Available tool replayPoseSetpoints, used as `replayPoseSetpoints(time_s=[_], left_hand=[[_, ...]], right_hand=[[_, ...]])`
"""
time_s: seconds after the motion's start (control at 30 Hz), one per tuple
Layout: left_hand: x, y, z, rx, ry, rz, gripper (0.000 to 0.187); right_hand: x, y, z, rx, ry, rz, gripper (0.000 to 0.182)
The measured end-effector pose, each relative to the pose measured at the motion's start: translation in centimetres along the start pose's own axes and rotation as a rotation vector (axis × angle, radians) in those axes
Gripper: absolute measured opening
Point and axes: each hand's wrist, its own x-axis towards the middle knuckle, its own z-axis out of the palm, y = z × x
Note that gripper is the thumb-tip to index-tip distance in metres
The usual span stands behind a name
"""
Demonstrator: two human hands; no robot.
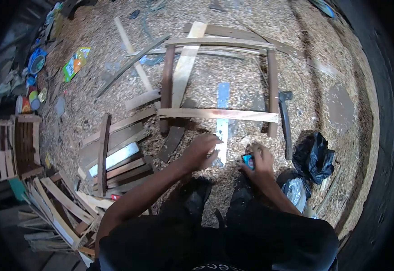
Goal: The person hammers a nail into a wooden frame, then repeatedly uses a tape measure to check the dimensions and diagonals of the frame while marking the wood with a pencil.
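My left hand point(203, 151) is just left of the near end of a long, narrow pale strip point(222, 135). Its thumb and fingers are apart, with nothing seen between them. My right hand point(261, 163) is closed around a small blue object with a reddish patch point(248, 161), mostly covered by the fingers; I cannot tell its kind. Beyond both hands lies a wooden frame point(273, 81) with two dark side pieces. A light wooden slat point(246, 115) crosses its near part, over the pale strip.
To the right of the frame lies a hammer point(286, 122), with a black plastic bag point(314, 158) beyond it. On the left are a slatted wood assembly point(103, 153) and a stack of wooden pieces point(55, 207). Wood shavings point(134, 40) cover the ground.
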Motion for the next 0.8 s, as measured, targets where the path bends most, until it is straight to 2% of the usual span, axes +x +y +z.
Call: replayPoseSetpoints(time_s=[0.03,0.07,0.1,0.17,0.27,0.33,0.37,0.47,0.6,0.63,0.73,0.8], left_hand=[[0.1,-0.4,-1.1,0.006,0.139,-0.007,0.032],[0.0,-0.9,-2.5,0.069,0.178,-0.094,0.034],[0.1,-1.2,-4.4,0.131,0.217,-0.177,0.036],[0.0,-3.6,-7.7,0.265,0.378,-0.201,0.048],[-1.1,-7.2,-12.0,0.325,0.362,-0.288,0.06],[-1.9,-8.3,-13.7,0.283,0.222,-0.341,0.063],[-2.3,-8.7,-14.0,0.259,0.153,-0.366,0.065],[-2.3,-8.7,-14.5,-0.042,0.118,-0.501,0.057],[-2.9,-10.0,-14.2,-0.08,0.124,-0.514,0.044],[-3.2,-10.5,-13.9,-0.112,0.146,-0.505,0.042],[-3.3,-10.9,-13.7,-0.144,0.164,-0.512,0.037],[-3.3,-10.7,-13.7,-0.124,0.154,-0.512,0.036]], right_hand=[[1.3,-0.2,-1.1,0.031,0.045,-0.019,0.065],[2.6,-0.4,-2.2,0.06,0.092,-0.033,0.066],[4.1,-0.4,-3.2,-0.012,0.144,-0.034,0.066],[7.3,0.1,-4.7,-0.114,0.204,-0.05,0.069],[10.2,2.0,-5.0,-0.21,0.129,-0.12,0.078],[11.4,2.1,-5.0,-0.261,0.015,-0.204,0.08],[11.7,2.2,-4.6,-0.261,0.023,-0.18,0.08],[11.8,3.0,-3.7,-0.277,0.065,-0.066,0.081],[11.2,3.7,-2.8,-0.103,0.211,0.028,0.087],[11.0,3.4,-2.9,-0.15,0.204,0.07,0.086],[10.4,4.4,-2.6,0.013,0.108,0.163,0.081],[10.2,4.4,-2.6,0.088,0.126,0.164,0.079]])
